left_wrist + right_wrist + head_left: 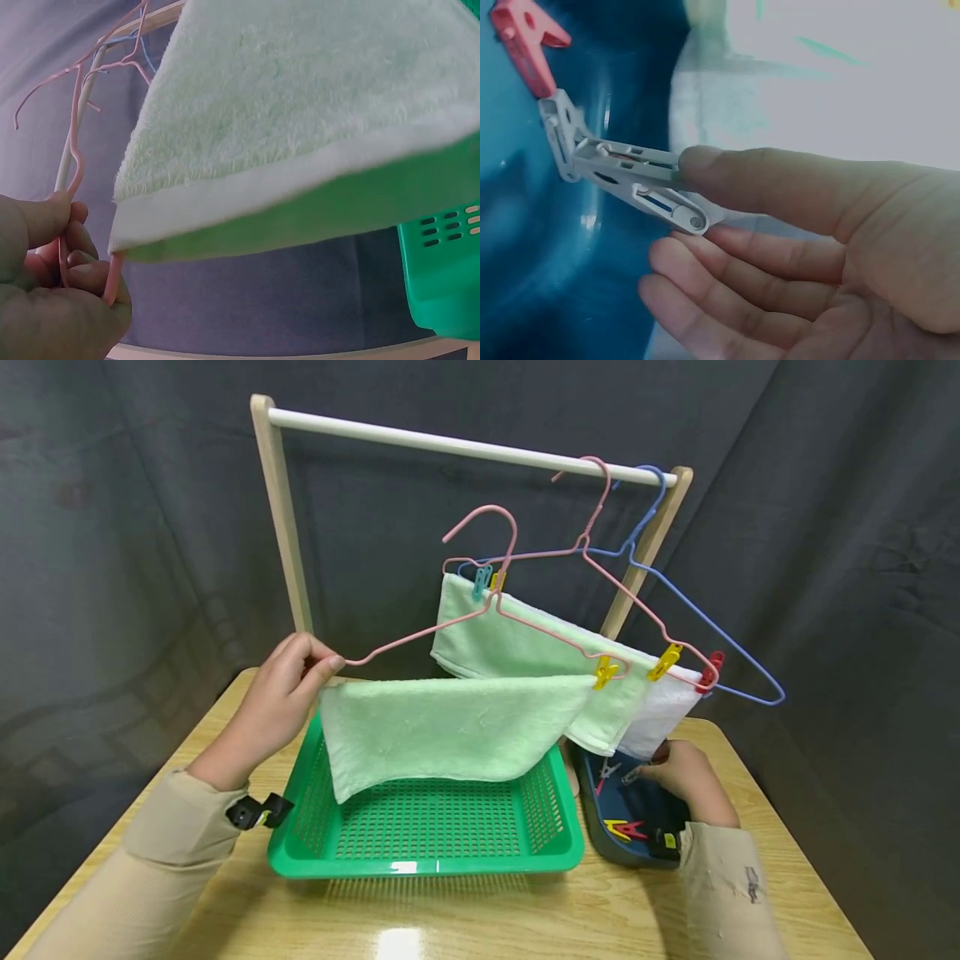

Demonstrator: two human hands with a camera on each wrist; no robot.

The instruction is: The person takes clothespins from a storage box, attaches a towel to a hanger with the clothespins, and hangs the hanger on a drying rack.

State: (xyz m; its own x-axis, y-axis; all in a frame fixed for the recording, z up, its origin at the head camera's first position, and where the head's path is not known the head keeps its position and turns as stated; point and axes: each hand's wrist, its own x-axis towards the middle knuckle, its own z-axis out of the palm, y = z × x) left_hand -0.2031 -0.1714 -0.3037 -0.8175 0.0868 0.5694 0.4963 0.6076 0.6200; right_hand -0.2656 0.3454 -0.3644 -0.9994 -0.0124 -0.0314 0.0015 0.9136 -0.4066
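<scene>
My left hand (pixel 285 693) grips the left end of a pink clothes hanger (pixel 420 637), held up in front of the rack. A light green towel (pixel 457 727) hangs from the hanger's bottom bar, with a yellow clothespin (pixel 604 673) at its right end. In the left wrist view, thumb and fingers curl round the pink wire beside the towel's corner. My right hand (pixel 690 781) is down in the dark blue tray (pixel 594 818). Seen from the right wrist, its thumb and fingers pinch a grey clothespin (pixel 641 169), whose far end overlaps another grey clothespin (pixel 557 131).
Below the towel sits a green basket (pixel 427 864). Behind stands a rack with a white rail (pixel 450 446), carrying another pink hanger (pixel 630 597) and a blue hanger (pixel 720 631) with clipped towels. Yellow and red clothespins (pixel 630 830) lie in the tray.
</scene>
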